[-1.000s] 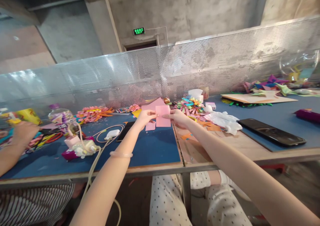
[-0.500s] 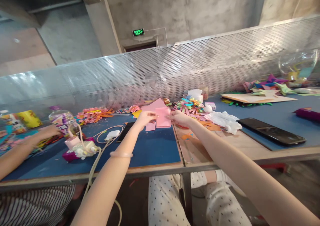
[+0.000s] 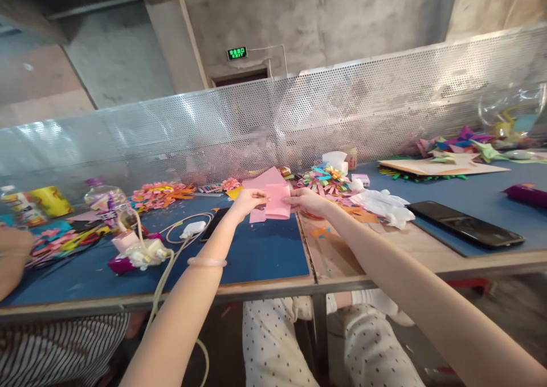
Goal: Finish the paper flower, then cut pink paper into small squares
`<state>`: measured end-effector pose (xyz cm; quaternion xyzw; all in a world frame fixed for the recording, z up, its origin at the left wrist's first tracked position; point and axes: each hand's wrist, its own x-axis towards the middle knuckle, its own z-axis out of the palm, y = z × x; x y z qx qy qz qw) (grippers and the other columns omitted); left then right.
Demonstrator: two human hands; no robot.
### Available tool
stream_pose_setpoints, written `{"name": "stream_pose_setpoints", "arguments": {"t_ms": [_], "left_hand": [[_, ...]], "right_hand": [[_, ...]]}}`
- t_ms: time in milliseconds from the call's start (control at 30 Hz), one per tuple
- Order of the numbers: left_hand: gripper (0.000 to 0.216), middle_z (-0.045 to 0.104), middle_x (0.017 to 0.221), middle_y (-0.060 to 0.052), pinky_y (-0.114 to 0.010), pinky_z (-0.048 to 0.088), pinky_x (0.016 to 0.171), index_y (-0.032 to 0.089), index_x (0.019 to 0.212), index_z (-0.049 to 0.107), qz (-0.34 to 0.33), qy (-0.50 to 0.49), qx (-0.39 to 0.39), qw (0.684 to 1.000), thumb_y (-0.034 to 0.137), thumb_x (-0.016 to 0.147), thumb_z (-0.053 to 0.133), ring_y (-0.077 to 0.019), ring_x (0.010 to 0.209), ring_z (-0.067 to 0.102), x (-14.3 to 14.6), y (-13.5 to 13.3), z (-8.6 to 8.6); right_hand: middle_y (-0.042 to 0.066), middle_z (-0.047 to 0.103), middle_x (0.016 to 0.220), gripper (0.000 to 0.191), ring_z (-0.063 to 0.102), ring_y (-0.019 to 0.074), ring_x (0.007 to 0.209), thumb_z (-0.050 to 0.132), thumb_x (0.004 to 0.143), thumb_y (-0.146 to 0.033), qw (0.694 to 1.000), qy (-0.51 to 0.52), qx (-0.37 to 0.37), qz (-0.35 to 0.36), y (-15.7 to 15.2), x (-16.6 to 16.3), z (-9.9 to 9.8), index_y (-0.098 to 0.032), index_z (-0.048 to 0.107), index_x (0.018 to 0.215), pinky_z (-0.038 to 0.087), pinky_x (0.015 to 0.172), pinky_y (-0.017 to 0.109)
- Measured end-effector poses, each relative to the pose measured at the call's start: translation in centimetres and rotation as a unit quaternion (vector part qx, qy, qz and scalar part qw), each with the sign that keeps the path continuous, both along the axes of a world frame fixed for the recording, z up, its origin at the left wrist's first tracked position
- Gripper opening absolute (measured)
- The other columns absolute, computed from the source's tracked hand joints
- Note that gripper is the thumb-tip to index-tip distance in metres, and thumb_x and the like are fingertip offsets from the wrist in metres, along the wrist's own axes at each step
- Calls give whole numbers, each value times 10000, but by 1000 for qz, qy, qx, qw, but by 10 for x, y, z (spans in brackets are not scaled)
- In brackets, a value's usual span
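The left hand (image 3: 248, 202) and right hand (image 3: 306, 201) pinch opposite edges of a pink paper (image 3: 278, 201) held between them. The step looks like folding; the next move likely calls for matched edges and firm creasing. Another pink sheet (image 3: 267, 176) lies just beyond the hands.

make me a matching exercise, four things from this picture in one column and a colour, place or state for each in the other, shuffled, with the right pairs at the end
Things
1. paper between the left hand and right hand
2. exit sign
3. bracelet
4. phone on the right

Descriptions
A. around the left arm
B. black, lying flat
C. lit green, high on the wall
D. pink

Right pairs
1-D, 2-C, 3-A, 4-B
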<state>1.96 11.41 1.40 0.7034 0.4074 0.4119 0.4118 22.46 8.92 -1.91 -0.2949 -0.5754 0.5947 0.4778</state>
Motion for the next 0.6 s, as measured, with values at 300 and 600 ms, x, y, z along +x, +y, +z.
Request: {"name": "stream_pose_setpoints", "arguments": {"t_ms": [300,600], "left_hand": [[249,646,665,-49,-266,517,571,91,736,642,-14,36,9,999,203,549,761,-118,578,592,0,3,-3],[212,649,666,-54,-273,528,577,88,760,660,-25,68,24,997,191,589,732,-123,579,596,-1,5,-4]], "right_hand": [[106,697,780,205,669,185,699,723,686,-188,999,-32,1,-22,5,1,-4,-78,670,851,588,611,296],[104,697,764,214,666,177,640,733,675,-204,997,-46,2,-54,4,1,-3,-76,668,833,588,578,291]]}}
